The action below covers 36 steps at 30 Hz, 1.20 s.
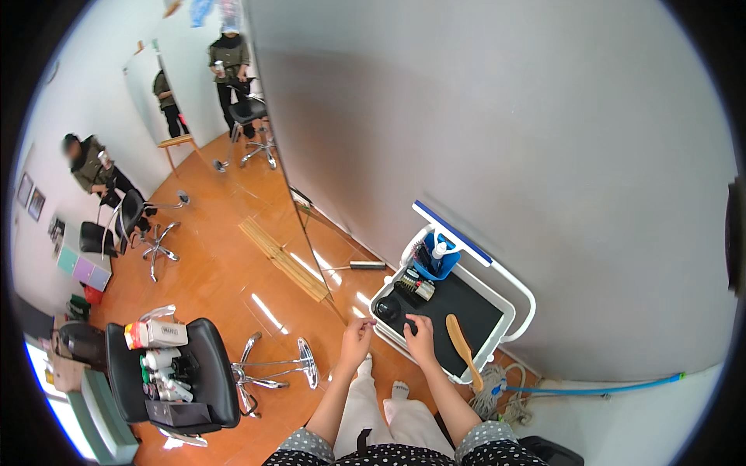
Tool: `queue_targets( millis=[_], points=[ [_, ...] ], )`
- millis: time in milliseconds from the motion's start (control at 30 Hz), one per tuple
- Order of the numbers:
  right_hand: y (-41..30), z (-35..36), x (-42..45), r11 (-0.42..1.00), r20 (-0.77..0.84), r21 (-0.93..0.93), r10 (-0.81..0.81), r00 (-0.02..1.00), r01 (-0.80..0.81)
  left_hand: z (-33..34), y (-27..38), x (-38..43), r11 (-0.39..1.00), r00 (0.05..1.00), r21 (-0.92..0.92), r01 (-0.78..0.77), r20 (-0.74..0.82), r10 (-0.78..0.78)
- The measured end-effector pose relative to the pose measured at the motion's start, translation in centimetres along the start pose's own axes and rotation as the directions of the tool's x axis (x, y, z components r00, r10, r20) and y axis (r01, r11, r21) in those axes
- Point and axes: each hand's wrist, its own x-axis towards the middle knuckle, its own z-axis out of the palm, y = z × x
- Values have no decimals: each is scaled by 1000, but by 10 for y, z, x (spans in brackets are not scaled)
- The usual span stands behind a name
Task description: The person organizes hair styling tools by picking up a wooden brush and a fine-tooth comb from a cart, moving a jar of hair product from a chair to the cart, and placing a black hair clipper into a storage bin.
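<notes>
My left hand [358,341] hovers by the near left corner of a white trolley tray [508,319], fingers bent, nothing clearly held. Over the tray's near edge is my right hand [421,338], thumb and fingers apart and nothing in it. A round black object [387,309] lies in the tray's left corner between and beyond the hands. Behind it sit clipper guards or similar small parts [417,284]. A blue bin [447,263] at the back holds a hairbrush [421,251] and a white bottle [439,250]. A wooden-handled brush [459,343] lies across the right part, its end over the rim.
A black salon chair [215,373] bears boxes and bottles at the left. A large mirror leans on the wall, a wooden ledge [282,256] at its foot. A mop head [489,396] lies right of the trolley. A person [96,169] stands far left behind another chair.
</notes>
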Motion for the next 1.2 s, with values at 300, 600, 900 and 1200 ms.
queue_targets(
  millis=[300, 600, 900, 1200],
  points=[
    [-72, -50, -22, 937, 264, 350, -110, 958, 11, -69, 32, -98, 970, 961, -217, -105, -274, 42],
    [-163, -34, -40, 840, 581, 522, -228, 781, -144, -178, 19, -204, 949, 776, -265, -169, -630, -37],
    [-263, 41, -109, 823, 746, 522, -314, 587, -224, -276, -21, -324, 964, 560, -193, -183, -826, -59],
    [-334, 137, -237, 826, 843, 488, -363, 397, -281, -352, -47, -445, 970, 391, -202, -138, -911, -134]
  ],
)
